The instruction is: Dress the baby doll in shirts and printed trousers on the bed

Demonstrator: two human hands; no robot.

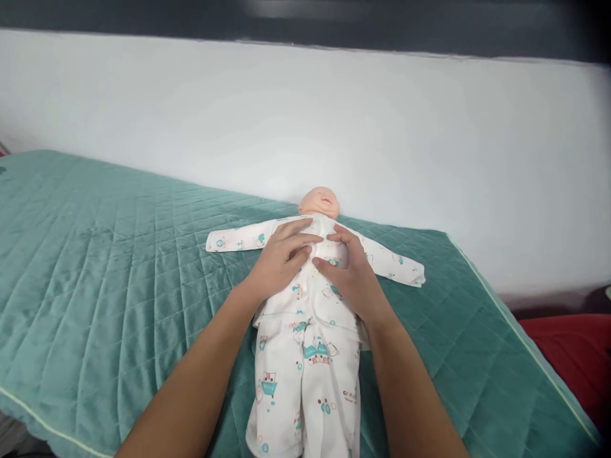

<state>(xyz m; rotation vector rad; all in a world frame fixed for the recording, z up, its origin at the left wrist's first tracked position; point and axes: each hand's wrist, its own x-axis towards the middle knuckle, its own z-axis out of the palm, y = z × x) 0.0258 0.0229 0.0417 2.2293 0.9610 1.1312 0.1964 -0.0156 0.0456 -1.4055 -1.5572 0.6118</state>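
Observation:
A baby doll (321, 202) lies on its back, its head toward the wall and its arms stretched out sideways. It wears a white long-sleeved baby shirt (286, 299) printed with small teal and brown figures, and matching white pants (279, 381). On the left side of the chest rests my left hand (286, 251), fingers stretched out and apart along the shirt's front. My right hand (348, 267) touches the right side of the chest, thumb and forefinger apart, with the other fingers partly hidden. No cloth is visibly pinched. The doll's own hands are hidden in the sleeves.
The doll lies on a green quilted cover (128, 286) with pale piping along its edge. Behind it rises a white wall (214, 114) below a dark band (305, 22). Something red (573, 350) stands beyond the cover's right edge.

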